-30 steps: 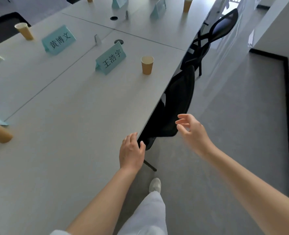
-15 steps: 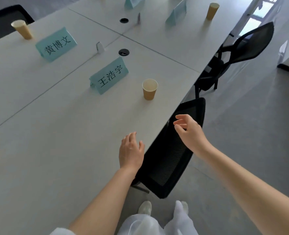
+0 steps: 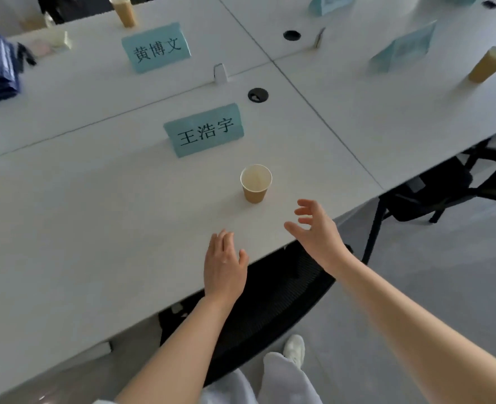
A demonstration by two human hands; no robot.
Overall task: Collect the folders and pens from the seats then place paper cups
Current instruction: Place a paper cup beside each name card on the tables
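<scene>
Paper cup (image 3: 255, 183) upright on white table (image 3: 95, 228) before teal name card (image 3: 204, 130), left hand (image 3: 224, 265) flat and empty near table edge, right hand (image 3: 318, 233) spread open, empty, just right of cup, black chair (image 3: 273, 298) tucked below.

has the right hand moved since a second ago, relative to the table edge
Yes. The right hand was out past the table edge, over the black chair; now its open fingers reach in over the tabletop, toward the paper cup.

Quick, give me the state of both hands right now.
Left hand: open, palm down over the table edge, holding nothing.
Right hand: open, fingers spread and curled, empty, near the paper cup but not touching it.
</scene>
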